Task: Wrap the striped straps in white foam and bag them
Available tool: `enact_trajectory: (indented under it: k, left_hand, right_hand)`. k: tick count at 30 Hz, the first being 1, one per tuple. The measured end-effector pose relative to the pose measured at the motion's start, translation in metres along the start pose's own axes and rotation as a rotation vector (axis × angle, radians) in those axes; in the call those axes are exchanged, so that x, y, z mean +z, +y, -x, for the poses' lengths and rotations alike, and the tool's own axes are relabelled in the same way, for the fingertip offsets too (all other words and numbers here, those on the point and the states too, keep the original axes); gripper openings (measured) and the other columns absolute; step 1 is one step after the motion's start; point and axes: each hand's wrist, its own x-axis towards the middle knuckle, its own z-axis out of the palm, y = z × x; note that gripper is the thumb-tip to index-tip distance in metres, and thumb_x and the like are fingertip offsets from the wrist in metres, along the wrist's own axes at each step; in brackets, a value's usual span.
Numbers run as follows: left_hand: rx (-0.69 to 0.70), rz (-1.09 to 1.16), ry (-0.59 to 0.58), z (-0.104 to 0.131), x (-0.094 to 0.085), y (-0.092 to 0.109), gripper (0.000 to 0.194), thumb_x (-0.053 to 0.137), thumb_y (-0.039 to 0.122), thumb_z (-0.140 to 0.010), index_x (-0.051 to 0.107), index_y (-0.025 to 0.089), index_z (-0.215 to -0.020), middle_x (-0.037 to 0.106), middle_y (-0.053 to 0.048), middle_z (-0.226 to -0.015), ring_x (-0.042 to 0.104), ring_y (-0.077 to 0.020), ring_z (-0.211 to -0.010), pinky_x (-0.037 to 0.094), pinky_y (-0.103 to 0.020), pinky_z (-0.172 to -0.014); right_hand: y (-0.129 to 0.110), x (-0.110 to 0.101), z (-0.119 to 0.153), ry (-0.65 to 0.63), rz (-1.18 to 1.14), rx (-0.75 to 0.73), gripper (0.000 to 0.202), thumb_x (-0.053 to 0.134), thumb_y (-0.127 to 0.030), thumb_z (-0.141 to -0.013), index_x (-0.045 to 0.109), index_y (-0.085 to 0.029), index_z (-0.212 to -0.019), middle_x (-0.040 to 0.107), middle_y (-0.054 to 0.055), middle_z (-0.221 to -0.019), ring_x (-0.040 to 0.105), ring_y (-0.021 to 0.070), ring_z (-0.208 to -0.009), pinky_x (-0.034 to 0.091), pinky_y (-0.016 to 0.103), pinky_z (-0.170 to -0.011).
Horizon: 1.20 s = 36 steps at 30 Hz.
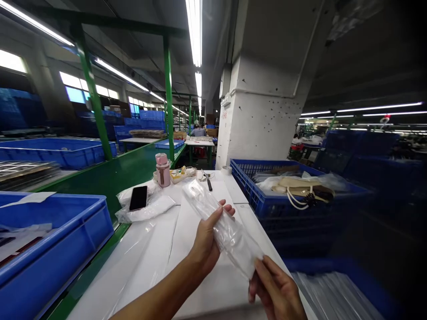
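I held a clear bag [224, 224] above the table's [187, 249] near right edge. My left hand [207, 240] was closed around its middle, thumb on top; my right hand [275, 289] pinched its near end. A phone [138, 198] lay on plastic by the left edge, a pink bottle [163, 170] toward the far edge.

Open white table [147, 262] is being left free to the left of the hands. Passage ahead is being blocked by phone [138, 198], pink bottle [163, 170] and scissors [207, 179]; a blue crate [253, 186] is walling the right.
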Motion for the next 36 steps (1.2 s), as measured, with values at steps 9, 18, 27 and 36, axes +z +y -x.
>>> enact_trajectory:
  k: [9,18,27,36]
  left_hand:
    - [-0.335,0.105,-0.131,0.026,0.044,-0.009,0.020,0.057,0.021,-0.085,0.060,0.007,-0.100,0.064,-0.010,-0.097,0.063,-0.0162,-0.086,0.051,-0.022,-0.077]
    - [-0.407,-0.375,-0.413,0.027,0.064,0.032,0.066,0.037,0.070,-0.082,0.063,0.012,-0.102,0.061,-0.012,-0.096,0.061,-0.0221,-0.086,0.051,-0.029,-0.066]
    - [0.669,-1.393,-0.395,0.007,0.075,0.080,0.020,0.065,0.030,-0.081,0.063,0.020,-0.098,0.056,-0.007,-0.110,0.051,-0.0195,-0.104,0.043,-0.028,-0.086]
    - [0.674,-1.450,-0.527,0.000,0.081,0.077,0.017,0.068,0.019,-0.078,0.060,0.020,-0.092,0.061,-0.004,-0.099,0.057,-0.0168,-0.092,0.043,-0.023,-0.075]
  right_hand:
    - [-0.069,-0.024,-0.019,-0.374,0.884,-0.649,0.017,0.050,-0.030,-0.092,0.061,-0.017,-0.092,0.053,0.003,-0.078,0.053,0.0162,-0.071,0.045,0.028,-0.063]
    - [-0.159,-0.005,-0.074,-0.438,1.135,-1.128,0.011,0.056,-0.015,-0.088,0.066,-0.018,-0.089,0.050,0.008,-0.102,0.052,0.0189,-0.093,0.045,0.031,-0.076]
    - [-0.165,0.017,-0.095,-0.737,1.025,-0.735,0.010,0.057,-0.021,-0.090,0.066,-0.025,-0.087,0.056,0.000,-0.106,0.054,0.0098,-0.077,0.044,0.021,-0.063]
    - [-0.164,0.007,-0.088,-0.665,0.967,-0.674,0.009,0.055,-0.021,-0.091,0.061,-0.025,-0.085,0.059,-0.004,-0.081,0.055,0.0097,-0.072,0.043,0.021,-0.064]
